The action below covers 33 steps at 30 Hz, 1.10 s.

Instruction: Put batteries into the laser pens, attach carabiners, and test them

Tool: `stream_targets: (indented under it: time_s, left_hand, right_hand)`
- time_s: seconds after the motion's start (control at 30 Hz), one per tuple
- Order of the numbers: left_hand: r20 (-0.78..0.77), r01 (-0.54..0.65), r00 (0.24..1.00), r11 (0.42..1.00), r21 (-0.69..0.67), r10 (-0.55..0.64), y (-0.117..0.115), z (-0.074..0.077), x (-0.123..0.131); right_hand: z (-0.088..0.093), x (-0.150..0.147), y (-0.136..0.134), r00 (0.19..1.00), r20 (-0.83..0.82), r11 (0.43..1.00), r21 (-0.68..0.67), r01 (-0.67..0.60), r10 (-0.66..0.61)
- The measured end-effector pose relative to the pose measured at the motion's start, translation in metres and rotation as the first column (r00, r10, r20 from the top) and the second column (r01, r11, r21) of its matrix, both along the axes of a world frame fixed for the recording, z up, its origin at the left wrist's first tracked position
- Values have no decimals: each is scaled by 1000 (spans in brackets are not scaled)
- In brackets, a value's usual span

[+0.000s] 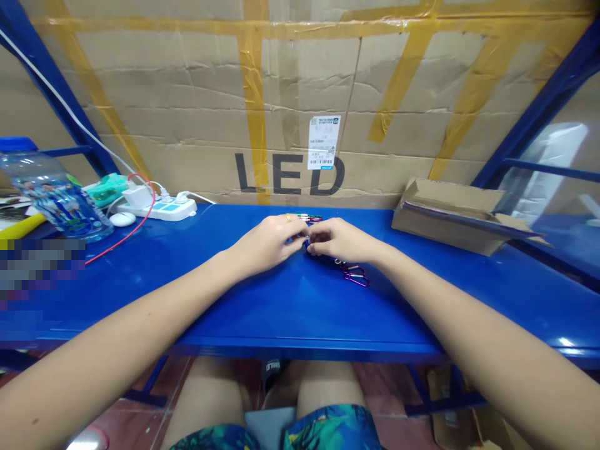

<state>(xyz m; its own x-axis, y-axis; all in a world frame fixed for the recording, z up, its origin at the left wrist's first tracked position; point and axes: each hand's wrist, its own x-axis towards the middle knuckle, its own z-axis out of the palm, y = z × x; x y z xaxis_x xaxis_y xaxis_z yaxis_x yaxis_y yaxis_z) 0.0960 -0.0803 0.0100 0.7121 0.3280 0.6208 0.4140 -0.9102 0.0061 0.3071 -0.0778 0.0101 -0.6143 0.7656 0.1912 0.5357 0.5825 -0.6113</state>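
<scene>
My left hand (pixel 274 242) and my right hand (pixel 341 240) meet above the blue table (pixel 300 306), fingers closed in a pinch. Between their fingertips is a small dark blue piece with a shiny bit (pixel 307 242), mostly hidden, so its kind is unclear. Purple and red carabiners (pixel 356 275) with small metal rings lie on the table just below my right hand. Behind the fingertips rest more thin metallic pieces in green and red (pixel 312 219), partly covered by my hands. A gold-coloured ring sits on a finger of my left hand.
An open cardboard box (pixel 445 219) stands at the right rear. To the left are a water bottle (pixel 59 194), a white power strip (pixel 164 207) with plugs, and a red cable (pixel 134 232). A big taped carton (pixel 187 112) forms the back.
</scene>
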Motion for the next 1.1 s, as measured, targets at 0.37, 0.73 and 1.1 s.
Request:
stream_targets:
  time_s: [0.37,0.73,1.1]
  left_hand:
    - [-15,-27,1000,993,-119,26,-2,5,-2]
    - [287,-144,915,893,-427,285,3,7,-1]
    - [693,252,659,781,-571,293,16,6,-2]
  right_hand:
    - [-4,-3,1,995,-98,997,-83,11,-19]
    - [-3,-24,-4,974,-178,968,184,173,-140]
    - [-14,-58,-4,968,210,945,319,67,-140]
